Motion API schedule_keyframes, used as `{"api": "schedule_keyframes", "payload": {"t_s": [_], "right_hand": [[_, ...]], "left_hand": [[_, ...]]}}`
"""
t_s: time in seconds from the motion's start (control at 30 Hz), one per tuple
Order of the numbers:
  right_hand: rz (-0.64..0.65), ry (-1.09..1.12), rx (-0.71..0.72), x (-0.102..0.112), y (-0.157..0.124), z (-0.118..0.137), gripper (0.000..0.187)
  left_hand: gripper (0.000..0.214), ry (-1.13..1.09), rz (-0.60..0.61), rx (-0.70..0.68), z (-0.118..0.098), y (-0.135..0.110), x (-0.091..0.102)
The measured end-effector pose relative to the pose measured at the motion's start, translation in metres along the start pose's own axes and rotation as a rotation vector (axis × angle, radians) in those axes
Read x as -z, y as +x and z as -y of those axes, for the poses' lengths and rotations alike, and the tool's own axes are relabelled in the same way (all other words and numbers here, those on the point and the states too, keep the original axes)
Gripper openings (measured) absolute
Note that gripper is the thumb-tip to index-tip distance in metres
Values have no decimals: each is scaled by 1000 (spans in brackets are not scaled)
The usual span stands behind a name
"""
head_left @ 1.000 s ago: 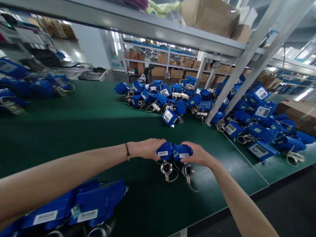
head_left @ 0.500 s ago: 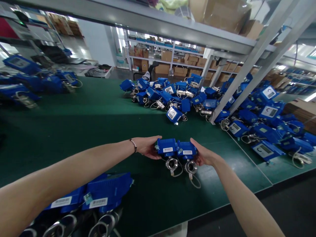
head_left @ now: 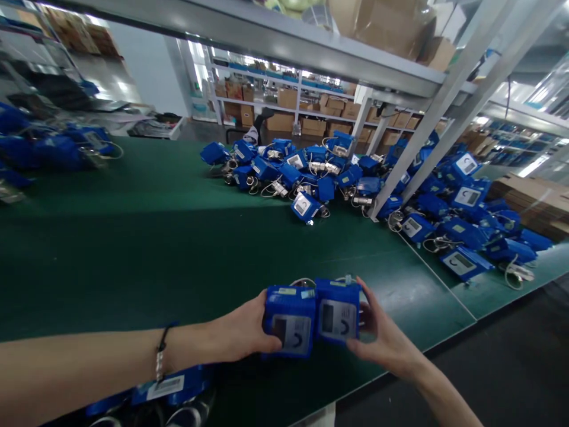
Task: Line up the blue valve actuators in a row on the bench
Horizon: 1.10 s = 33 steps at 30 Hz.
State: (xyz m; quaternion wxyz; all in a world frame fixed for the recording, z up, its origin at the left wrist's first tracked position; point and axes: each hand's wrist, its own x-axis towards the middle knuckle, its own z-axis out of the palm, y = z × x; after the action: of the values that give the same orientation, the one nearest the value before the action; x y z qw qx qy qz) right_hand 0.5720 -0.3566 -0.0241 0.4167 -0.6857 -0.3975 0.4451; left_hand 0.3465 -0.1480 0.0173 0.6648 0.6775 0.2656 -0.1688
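Two blue meters are held side by side over the green table (head_left: pixel 146 267), their grey display faces turned up toward me. My left hand (head_left: pixel 240 329) grips the left meter (head_left: pixel 291 323), thumb on its front face. Around the outer side of the right meter (head_left: pixel 338 311) my right hand (head_left: pixel 386 338) is closed, with the thumb at its lower corner. The two housings touch or nearly touch. Their metal pipe fittings are mostly hidden behind them. Below my left forearm lie more blue meters (head_left: pixel 191 379) with barcode labels and metal pipe ends, partly covered by the arm.
A heap of blue meters (head_left: pixel 288 172) lies at the back, another pile (head_left: pixel 462 225) on the right. Blurred meters (head_left: pixel 53 148) lie at far left. A metal post (head_left: pixel 427 142) stands on the table under an overhead shelf (head_left: pixel 267 47). Flattened cardboard (head_left: pixel 528 201) is stacked far right.
Both meters have come closer to me and been tipped over, so their display faces show instead of the barcode sides and pipe openings. The view has shifted slightly.
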Motion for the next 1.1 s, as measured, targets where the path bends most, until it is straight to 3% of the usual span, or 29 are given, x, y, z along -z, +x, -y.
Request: {"api": "schedule_keyframes", "payload": {"t_s": [0.17, 0.3, 0.37, 0.43, 0.57, 0.67, 0.73, 0.83, 0.9, 1.0, 1.1], "right_hand": [[-68, 75, 23, -22, -21, -34, 105], [-84, 46, 16, -17, -31, -24, 105], [-102, 49, 0, -7, -32, -12, 101], [-95, 78, -44, 4, -26, 0, 92], [35, 121, -315, 13, 7, 10, 78], [141, 75, -512, 10, 37, 8, 76], [140, -95, -534, 8, 51, 7, 81], [7, -479, -298, 9, 57, 13, 81], [8, -670, -34, 7, 53, 20, 87], [154, -817, 217, 0, 48, 27, 86], [153, -908, 269, -6, 51, 27, 62]], "left_hand": [[70, 336, -115, -131, 19, -2, -18], [67, 336, -95, -211, 19, -6, -22], [62, 203, -65, -132, 10, -8, -20], [63, 21, -51, 42, -1, -6, -16], [74, -279, -23, 263, -11, 14, 2], [63, -280, 55, 353, -12, 31, 19], [56, -159, 29, 431, -15, 35, 28], [66, 229, -164, 380, -23, 31, 32], [74, 565, -246, 162, -26, 25, 28], [92, 905, -190, -126, -23, 22, 15], [88, 1051, -189, -168, -17, 22, 6]]}}
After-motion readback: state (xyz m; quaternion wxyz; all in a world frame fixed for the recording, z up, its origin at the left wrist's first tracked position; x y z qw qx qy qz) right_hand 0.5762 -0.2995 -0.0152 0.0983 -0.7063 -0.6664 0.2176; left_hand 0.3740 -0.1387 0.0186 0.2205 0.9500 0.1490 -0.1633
